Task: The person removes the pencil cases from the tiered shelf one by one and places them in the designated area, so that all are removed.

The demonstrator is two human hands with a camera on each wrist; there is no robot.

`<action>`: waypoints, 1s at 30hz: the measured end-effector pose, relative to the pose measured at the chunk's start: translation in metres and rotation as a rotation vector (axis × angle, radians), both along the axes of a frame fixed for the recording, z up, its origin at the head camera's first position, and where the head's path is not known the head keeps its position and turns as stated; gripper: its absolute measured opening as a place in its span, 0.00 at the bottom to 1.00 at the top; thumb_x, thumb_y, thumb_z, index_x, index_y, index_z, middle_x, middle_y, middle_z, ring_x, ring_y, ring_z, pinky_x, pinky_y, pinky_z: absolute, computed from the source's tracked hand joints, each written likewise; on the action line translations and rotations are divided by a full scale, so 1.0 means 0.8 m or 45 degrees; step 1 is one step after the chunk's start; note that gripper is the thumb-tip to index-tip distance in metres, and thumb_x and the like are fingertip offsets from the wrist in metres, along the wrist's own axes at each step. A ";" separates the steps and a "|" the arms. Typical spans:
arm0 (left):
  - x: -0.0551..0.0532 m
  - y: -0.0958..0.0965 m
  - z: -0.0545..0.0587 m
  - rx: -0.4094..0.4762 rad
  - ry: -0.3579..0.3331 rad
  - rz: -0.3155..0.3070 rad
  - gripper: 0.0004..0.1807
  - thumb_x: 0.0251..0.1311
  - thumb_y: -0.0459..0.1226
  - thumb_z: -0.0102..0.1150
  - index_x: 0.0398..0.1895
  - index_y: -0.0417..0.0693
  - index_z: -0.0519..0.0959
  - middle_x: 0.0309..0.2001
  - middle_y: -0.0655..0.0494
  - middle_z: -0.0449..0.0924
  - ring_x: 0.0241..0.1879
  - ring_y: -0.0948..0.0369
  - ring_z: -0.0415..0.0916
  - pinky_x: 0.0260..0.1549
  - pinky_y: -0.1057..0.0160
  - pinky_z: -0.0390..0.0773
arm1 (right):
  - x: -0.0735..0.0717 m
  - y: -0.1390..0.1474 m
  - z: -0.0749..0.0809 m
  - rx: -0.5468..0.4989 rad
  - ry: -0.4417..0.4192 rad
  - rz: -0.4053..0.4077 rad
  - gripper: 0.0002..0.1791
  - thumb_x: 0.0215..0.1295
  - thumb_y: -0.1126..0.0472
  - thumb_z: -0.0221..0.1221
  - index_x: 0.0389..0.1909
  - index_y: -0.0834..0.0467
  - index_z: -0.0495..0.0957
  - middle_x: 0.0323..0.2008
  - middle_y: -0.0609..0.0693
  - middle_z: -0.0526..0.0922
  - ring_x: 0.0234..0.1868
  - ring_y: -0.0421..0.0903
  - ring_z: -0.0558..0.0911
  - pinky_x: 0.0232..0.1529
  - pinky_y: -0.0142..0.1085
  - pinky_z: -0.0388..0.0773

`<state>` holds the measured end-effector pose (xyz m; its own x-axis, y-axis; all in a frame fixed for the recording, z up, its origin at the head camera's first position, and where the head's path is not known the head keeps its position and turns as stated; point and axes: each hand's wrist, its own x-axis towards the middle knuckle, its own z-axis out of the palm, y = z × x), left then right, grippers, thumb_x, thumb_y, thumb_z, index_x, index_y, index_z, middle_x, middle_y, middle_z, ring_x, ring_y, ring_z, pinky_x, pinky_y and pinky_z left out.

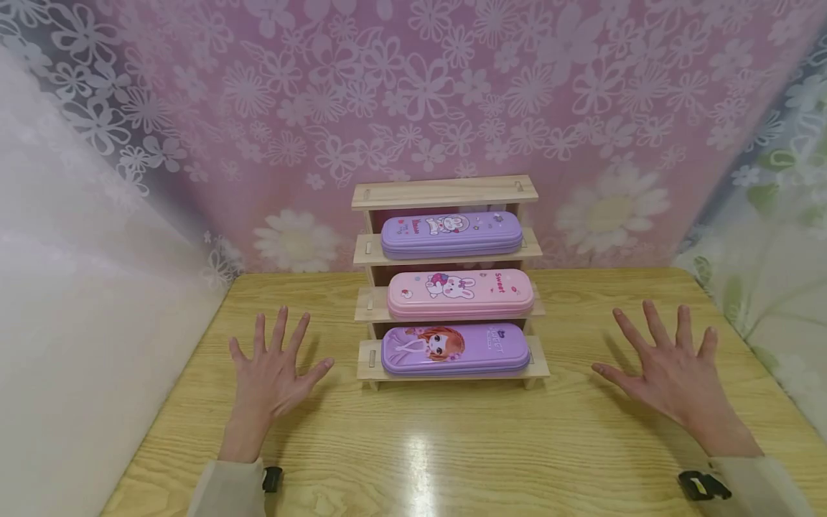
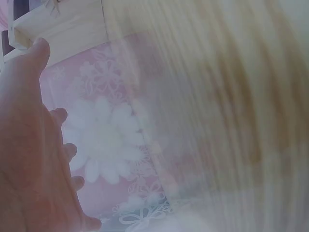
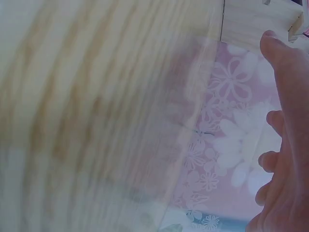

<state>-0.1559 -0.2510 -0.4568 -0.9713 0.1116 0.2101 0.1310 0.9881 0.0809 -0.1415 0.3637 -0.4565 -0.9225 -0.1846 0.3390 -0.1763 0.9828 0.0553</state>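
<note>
A tiered wooden rack (image 1: 446, 191) stands at the middle back of the table, with a pencil case on each of its three lower tiers. The upper one is a lilac pencil case (image 1: 452, 235) with a bunny print. Below it lies a pink pencil case (image 1: 461, 293) marked "Sweet". On the lowest tier is a purple pencil case (image 1: 456, 349) showing a red-haired girl. To the rack's left my left hand (image 1: 271, 380) is spread, fingers apart, holding nothing. My right hand (image 1: 678, 377) is likewise spread to the right of the rack, apart from it.
The wood-grain table (image 1: 413, 438) runs up to a pink flowered backdrop (image 1: 413, 108). Pale cloth sides rise at the left (image 1: 97, 287) and right (image 1: 775, 237). Dark straps (image 1: 704, 485) sit at both wrists.
</note>
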 end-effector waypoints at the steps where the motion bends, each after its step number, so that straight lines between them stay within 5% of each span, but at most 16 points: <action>1: 0.000 0.000 0.000 0.004 -0.005 -0.004 0.51 0.62 0.75 0.43 0.83 0.65 0.49 0.84 0.49 0.39 0.81 0.35 0.36 0.65 0.17 0.38 | 0.000 -0.001 0.000 -0.003 0.002 0.008 0.61 0.49 0.23 0.64 0.82 0.40 0.52 0.78 0.67 0.55 0.72 0.84 0.52 0.59 0.85 0.46; 5: -0.004 0.006 0.003 0.100 -0.013 -0.046 0.49 0.64 0.72 0.46 0.83 0.66 0.48 0.84 0.49 0.41 0.81 0.35 0.40 0.66 0.19 0.46 | 0.003 -0.010 0.004 -0.118 -0.012 0.077 0.57 0.53 0.27 0.65 0.81 0.43 0.54 0.79 0.67 0.55 0.75 0.80 0.51 0.62 0.82 0.48; 9: -0.009 0.017 0.008 0.350 -0.008 -0.143 0.46 0.66 0.65 0.53 0.83 0.66 0.51 0.83 0.47 0.49 0.78 0.36 0.49 0.65 0.24 0.55 | 0.006 -0.028 0.009 -0.358 -0.043 0.200 0.53 0.58 0.38 0.69 0.81 0.46 0.56 0.79 0.67 0.55 0.80 0.72 0.46 0.70 0.77 0.45; 14: -0.020 0.036 0.009 0.686 -0.006 -0.241 0.39 0.68 0.57 0.59 0.79 0.66 0.59 0.78 0.50 0.60 0.75 0.41 0.60 0.66 0.30 0.63 | 0.006 -0.057 0.012 -0.537 0.069 0.372 0.49 0.49 0.50 0.77 0.74 0.49 0.69 0.74 0.63 0.68 0.78 0.66 0.59 0.64 0.71 0.64; 17: -0.028 0.049 0.008 0.875 0.012 -0.283 0.35 0.69 0.51 0.62 0.77 0.64 0.63 0.75 0.51 0.66 0.72 0.46 0.66 0.66 0.36 0.68 | 0.006 -0.074 0.012 -0.591 0.134 0.470 0.47 0.44 0.55 0.79 0.71 0.50 0.73 0.70 0.59 0.74 0.74 0.61 0.67 0.72 0.50 0.69; 21: -0.040 0.068 0.011 1.095 0.036 -0.328 0.31 0.69 0.46 0.63 0.74 0.59 0.69 0.72 0.51 0.71 0.69 0.47 0.69 0.64 0.39 0.72 | 0.005 -0.093 0.013 -0.661 0.166 0.609 0.44 0.42 0.62 0.79 0.67 0.55 0.77 0.64 0.59 0.78 0.69 0.52 0.72 0.71 0.18 0.53; 30: -0.062 0.097 0.017 1.379 -0.099 -0.351 0.24 0.71 0.43 0.60 0.69 0.57 0.73 0.70 0.53 0.73 0.66 0.46 0.73 0.61 0.44 0.77 | 0.003 -0.132 0.017 -0.818 0.085 0.726 0.39 0.43 0.68 0.77 0.63 0.58 0.79 0.60 0.59 0.81 0.67 0.35 0.72 0.68 0.17 0.59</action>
